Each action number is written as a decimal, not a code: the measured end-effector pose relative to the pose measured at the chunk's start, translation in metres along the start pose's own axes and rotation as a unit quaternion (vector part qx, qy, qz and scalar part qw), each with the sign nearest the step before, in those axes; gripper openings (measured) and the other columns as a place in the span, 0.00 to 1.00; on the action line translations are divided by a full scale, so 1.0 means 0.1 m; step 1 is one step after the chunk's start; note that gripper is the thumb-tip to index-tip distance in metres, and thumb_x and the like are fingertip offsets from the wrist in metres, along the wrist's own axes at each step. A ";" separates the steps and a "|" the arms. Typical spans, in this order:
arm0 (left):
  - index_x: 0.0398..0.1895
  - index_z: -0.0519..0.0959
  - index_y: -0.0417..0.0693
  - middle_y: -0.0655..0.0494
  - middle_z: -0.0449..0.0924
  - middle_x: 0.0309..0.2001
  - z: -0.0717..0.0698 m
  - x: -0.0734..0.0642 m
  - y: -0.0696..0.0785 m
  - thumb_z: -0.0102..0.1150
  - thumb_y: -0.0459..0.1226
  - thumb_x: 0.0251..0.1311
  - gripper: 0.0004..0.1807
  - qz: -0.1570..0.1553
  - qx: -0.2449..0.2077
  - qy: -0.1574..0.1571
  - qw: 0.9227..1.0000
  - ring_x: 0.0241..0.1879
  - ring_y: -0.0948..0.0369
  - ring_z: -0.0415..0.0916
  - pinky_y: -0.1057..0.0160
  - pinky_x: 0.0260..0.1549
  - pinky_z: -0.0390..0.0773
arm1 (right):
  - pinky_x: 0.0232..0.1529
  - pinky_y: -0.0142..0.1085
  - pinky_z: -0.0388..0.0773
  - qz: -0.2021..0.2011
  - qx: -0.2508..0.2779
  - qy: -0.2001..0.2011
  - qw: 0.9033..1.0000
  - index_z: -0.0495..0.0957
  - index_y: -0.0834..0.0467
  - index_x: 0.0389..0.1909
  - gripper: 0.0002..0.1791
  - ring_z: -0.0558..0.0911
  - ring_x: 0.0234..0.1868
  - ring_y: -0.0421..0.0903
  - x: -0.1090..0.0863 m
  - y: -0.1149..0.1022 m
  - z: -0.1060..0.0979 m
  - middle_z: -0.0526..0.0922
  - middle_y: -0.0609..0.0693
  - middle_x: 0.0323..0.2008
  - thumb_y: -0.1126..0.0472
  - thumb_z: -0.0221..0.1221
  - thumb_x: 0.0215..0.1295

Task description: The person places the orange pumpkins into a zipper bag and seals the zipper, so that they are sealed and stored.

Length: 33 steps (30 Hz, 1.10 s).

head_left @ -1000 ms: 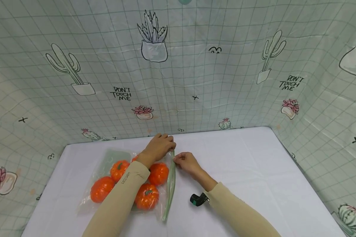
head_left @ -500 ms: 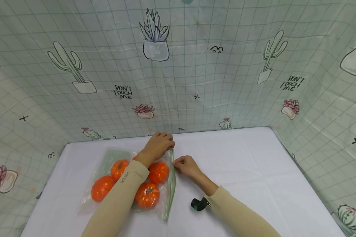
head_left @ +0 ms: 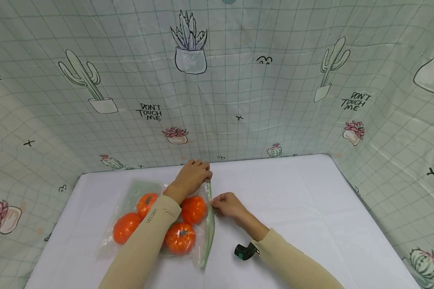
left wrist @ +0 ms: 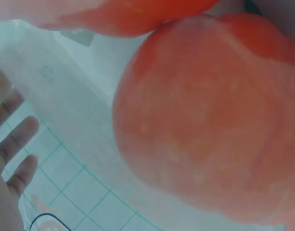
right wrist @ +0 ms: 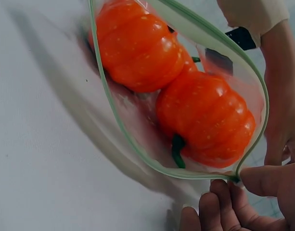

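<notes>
A clear zip bag (head_left: 210,230) with a pale green edge lies on the table with several shiny orange pumpkins (head_left: 181,239) inside. My left hand (head_left: 193,176) pinches the far end of the green edge; its other fingers (left wrist: 24,132) are spread in the left wrist view. A little nearer along that edge, my right hand (head_left: 229,205) pinches the zip between thumb and fingertips. In the right wrist view the bag's mouth (right wrist: 121,122) gapes beyond that pinch, showing pumpkins with dark green stems (right wrist: 178,151). My left forearm covers part of the bag.
A white cloth covers the table (head_left: 293,200). Behind and beside it hangs a grid-patterned curtain (head_left: 224,92) printed with cacti. A small black device (head_left: 244,252) sits at the right sleeve's cuff.
My right hand has slid slightly along the green edge toward the near side, away from the left hand. The left hand keeps its hold at the far end, nearly still.
</notes>
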<state>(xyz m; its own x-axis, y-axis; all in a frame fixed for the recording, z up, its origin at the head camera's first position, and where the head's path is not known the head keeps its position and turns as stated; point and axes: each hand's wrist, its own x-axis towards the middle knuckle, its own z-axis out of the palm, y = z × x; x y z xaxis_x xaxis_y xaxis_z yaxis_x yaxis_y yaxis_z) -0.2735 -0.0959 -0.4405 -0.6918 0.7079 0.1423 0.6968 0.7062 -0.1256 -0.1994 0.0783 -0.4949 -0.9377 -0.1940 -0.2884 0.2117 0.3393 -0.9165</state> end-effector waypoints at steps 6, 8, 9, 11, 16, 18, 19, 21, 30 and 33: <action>0.35 0.84 0.59 0.58 0.79 0.48 -0.02 0.00 0.00 0.62 0.42 0.72 0.05 -0.005 0.007 -0.013 1.000 0.49 0.55 0.76 0.54 0.54 0.73 | 0.31 0.29 0.75 0.003 0.008 -0.005 1.000 0.85 0.70 0.40 0.12 0.76 0.26 0.40 -0.05 0.03 0.01 0.81 0.48 0.24 0.64 0.60 0.73; 0.35 0.85 0.59 0.58 0.79 0.48 -0.03 0.00 0.00 0.63 0.41 0.72 0.05 -0.007 0.004 -0.014 1.000 0.49 0.55 0.76 0.54 0.54 0.73 | 0.30 0.29 0.75 0.001 0.009 -0.007 1.000 0.85 0.70 0.39 0.11 0.76 0.26 0.40 -0.07 0.04 0.01 0.81 0.48 0.23 0.64 0.60 0.73; 0.35 0.85 0.59 0.58 0.79 0.48 -0.03 0.00 0.00 0.63 0.41 0.72 0.05 -0.007 0.004 -0.013 1.000 0.49 0.55 0.76 0.54 0.55 0.73 | 0.30 0.29 0.74 0.000 0.010 -0.008 1.000 0.85 0.70 0.39 0.11 0.75 0.26 0.40 -0.08 0.04 0.01 0.80 0.48 0.23 0.64 0.60 0.73; 0.36 0.85 0.59 0.58 0.79 0.48 -0.03 0.00 0.00 0.63 0.41 0.71 0.05 -0.009 0.004 -0.011 1.000 0.49 0.55 0.76 0.54 0.55 0.74 | 0.30 0.29 0.73 0.001 0.010 -0.010 1.000 0.85 0.69 0.38 0.11 0.75 0.25 0.40 -0.11 0.05 0.01 0.80 0.47 0.22 0.64 0.61 0.72; 0.37 0.86 0.59 0.58 0.80 0.49 -0.01 0.00 -0.01 0.63 0.42 0.71 0.05 -0.015 0.006 -0.007 1.000 0.50 0.55 0.76 0.53 0.55 0.74 | 0.30 0.30 0.73 -0.001 0.012 -0.019 1.000 0.85 0.69 0.38 0.11 0.75 0.26 0.40 -0.18 0.07 0.01 0.79 0.46 0.22 0.63 0.61 0.72; 0.37 0.86 0.59 0.58 0.80 0.50 -0.01 0.01 -0.01 0.62 0.42 0.71 0.05 -0.016 0.006 -0.006 1.000 0.50 0.55 0.76 0.53 0.55 0.74 | 0.30 0.30 0.73 -0.004 0.015 -0.022 1.000 0.85 0.69 0.38 0.11 0.75 0.26 0.40 -0.21 0.08 0.02 0.78 0.46 0.21 0.63 0.61 0.72; 0.38 0.86 0.59 0.58 0.80 0.50 -0.01 0.01 -0.01 0.62 0.42 0.71 0.05 -0.016 0.006 -0.006 1.000 0.51 0.55 0.76 0.53 0.55 0.74 | 0.30 0.30 0.72 -0.007 0.018 -0.024 1.000 0.85 0.69 0.37 0.11 0.74 0.26 0.40 -0.23 0.09 0.02 0.78 0.46 0.21 0.63 0.61 0.72; 0.38 0.86 0.59 0.57 0.80 0.51 -0.01 0.01 -0.02 0.62 0.42 0.72 0.05 -0.018 0.008 -0.006 1.000 0.51 0.54 0.77 0.53 0.55 0.75 | 0.31 0.29 0.73 -0.010 0.024 -0.031 0.999 0.84 0.69 0.37 0.11 0.74 0.26 0.40 -0.26 0.10 0.03 0.77 0.46 0.21 0.64 0.61 0.72; 0.39 0.88 0.59 0.55 0.79 0.51 -0.02 0.01 -0.03 0.62 0.42 0.71 0.06 -0.026 0.009 -0.003 1.000 0.52 0.53 0.77 0.51 0.57 0.74 | 0.31 0.30 0.74 -0.020 0.030 -0.053 0.998 0.83 0.69 0.36 0.11 0.75 0.26 0.39 -0.43 0.16 0.09 0.78 0.46 0.22 0.64 0.61 0.73; 0.38 0.87 0.58 0.55 0.79 0.50 -0.01 0.01 -0.03 0.62 0.41 0.72 0.06 -0.030 0.010 0.000 1.000 0.52 0.52 0.77 0.51 0.57 0.75 | 0.31 0.30 0.73 -0.022 0.032 -0.060 0.997 0.83 0.69 0.36 0.11 0.75 0.26 0.39 -0.50 0.18 0.11 0.78 0.46 0.22 0.63 0.62 0.73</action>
<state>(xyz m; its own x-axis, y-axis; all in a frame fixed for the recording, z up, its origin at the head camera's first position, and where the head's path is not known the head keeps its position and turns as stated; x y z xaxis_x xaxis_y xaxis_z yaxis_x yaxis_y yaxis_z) -0.2761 -0.0977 -0.4388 -0.7320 0.6646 0.1499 0.6504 0.7472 -0.1367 -0.1455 0.0839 -0.4997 -0.9072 -0.3179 -0.2757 0.1922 0.2696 -0.9436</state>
